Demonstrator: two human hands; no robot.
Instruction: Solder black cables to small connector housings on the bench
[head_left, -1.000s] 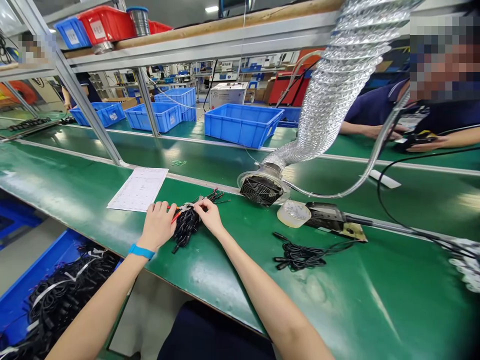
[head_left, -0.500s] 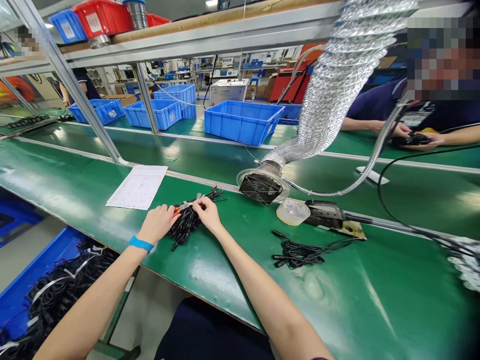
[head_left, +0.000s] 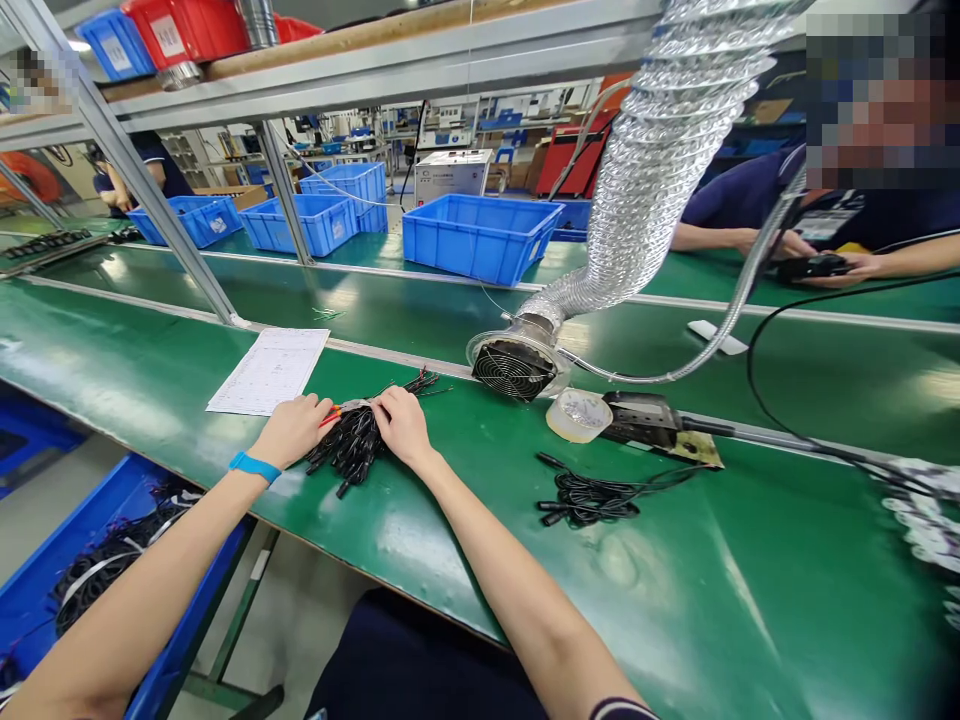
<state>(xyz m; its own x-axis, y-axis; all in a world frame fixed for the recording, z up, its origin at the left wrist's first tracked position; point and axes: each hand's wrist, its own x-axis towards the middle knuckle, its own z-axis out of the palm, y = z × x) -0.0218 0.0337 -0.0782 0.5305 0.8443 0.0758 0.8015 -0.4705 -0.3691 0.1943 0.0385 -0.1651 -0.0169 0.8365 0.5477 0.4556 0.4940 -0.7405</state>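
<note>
A bundle of black cables [head_left: 352,445] lies on the green bench [head_left: 450,520] in front of me, its thin wire ends fanning out toward the back. My left hand [head_left: 291,428], with a blue wristband, is closed on a red-handled tool [head_left: 331,414] at the bundle's left side. On the bundle's right, my right hand [head_left: 401,425] rests with its fingers curled over the cables. The tool's tip is hidden between the two hands.
A printed sheet [head_left: 270,370] lies left of my hands. A silver duct with a fan [head_left: 514,365], a tape roll [head_left: 577,414], a dark tool [head_left: 637,420] and another cable bundle [head_left: 589,495] sit to the right. Blue bins [head_left: 472,235] stand behind. A co-worker's hands [head_left: 810,262] work across the bench.
The view has shifted slightly. Both hands stay on the cable bundle, and the right hand has settled lower over it.
</note>
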